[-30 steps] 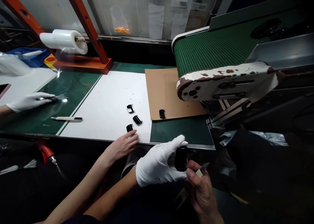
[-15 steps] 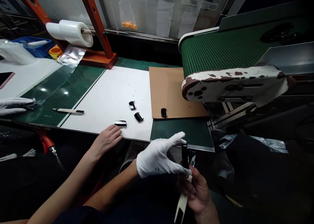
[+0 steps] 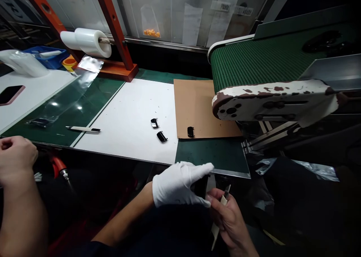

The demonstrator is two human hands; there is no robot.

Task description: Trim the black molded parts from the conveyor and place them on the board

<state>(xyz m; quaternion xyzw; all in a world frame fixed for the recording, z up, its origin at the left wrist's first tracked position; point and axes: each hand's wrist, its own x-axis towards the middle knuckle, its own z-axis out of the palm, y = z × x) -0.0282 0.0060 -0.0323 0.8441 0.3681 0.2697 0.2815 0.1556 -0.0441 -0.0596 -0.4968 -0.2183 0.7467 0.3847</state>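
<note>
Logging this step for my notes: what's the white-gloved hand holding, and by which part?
The gloved left hand holds a glossy black part, pinched at its opposite ends; the glove hides much of it.

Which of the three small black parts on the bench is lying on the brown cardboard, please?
That is the rightmost glossy black part, on the brown cardboard sheet; the upper and lower of the other two lie on the white sheet.

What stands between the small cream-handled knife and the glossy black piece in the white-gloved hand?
Nothing visible: the knife in the bare right hand points up beside the black piece, a gap between them; the white-gloved left hand holds it.
</note>
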